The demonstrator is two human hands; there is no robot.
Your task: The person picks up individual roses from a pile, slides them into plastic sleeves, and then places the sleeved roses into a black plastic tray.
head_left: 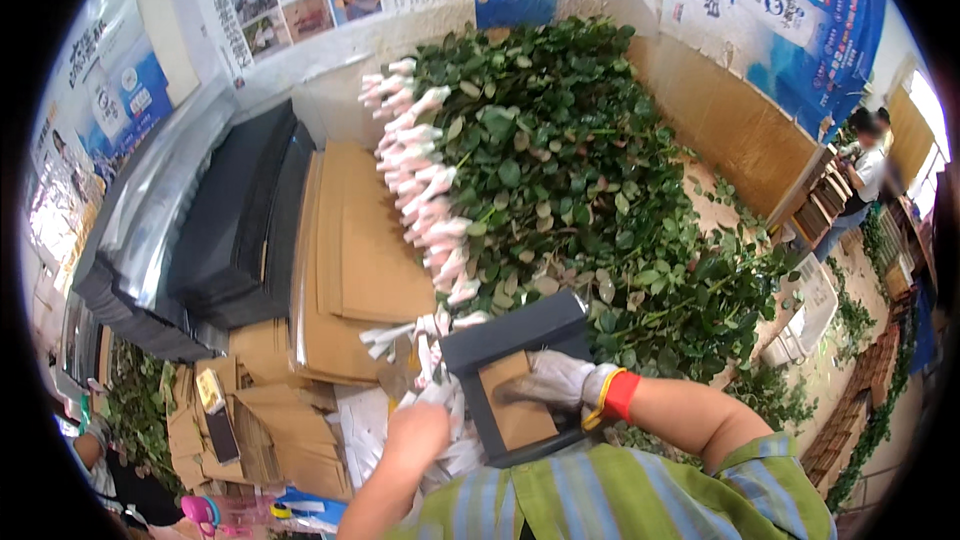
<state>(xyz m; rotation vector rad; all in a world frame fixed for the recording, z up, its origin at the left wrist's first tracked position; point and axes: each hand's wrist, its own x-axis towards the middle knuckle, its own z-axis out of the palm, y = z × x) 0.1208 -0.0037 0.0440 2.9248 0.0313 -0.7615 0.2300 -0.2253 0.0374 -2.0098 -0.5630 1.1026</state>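
Observation:
My right hand (pixel 565 380), in a grey work glove with a yellow and red cuff, lies with its fingers stretched over a brown cardboard piece (pixel 528 428). That cardboard rests on a black folded sheet (pixel 515 332) in front of my body. My left hand (pixel 420 432) is bare, its fingers curled in beside a heap of small white net-like sleeves (pixel 370 435); whatever it holds is hidden. Beyond both hands lies a big pile of leafy green flower stems (pixel 570 170), whose heads wear pinkish white sleeves (pixel 425 190) along the left side.
Stacked black sheets (pixel 235 220) and flat brown cardboard (pixel 365 240) stand at the left. Nearer are cardboard scraps (pixel 280 430) with a phone (pixel 222 435) on them. A white crate (pixel 805 315) sits at right. Another person (pixel 860 175) stands far right; a gloved hand (pixel 95 440) shows at far left.

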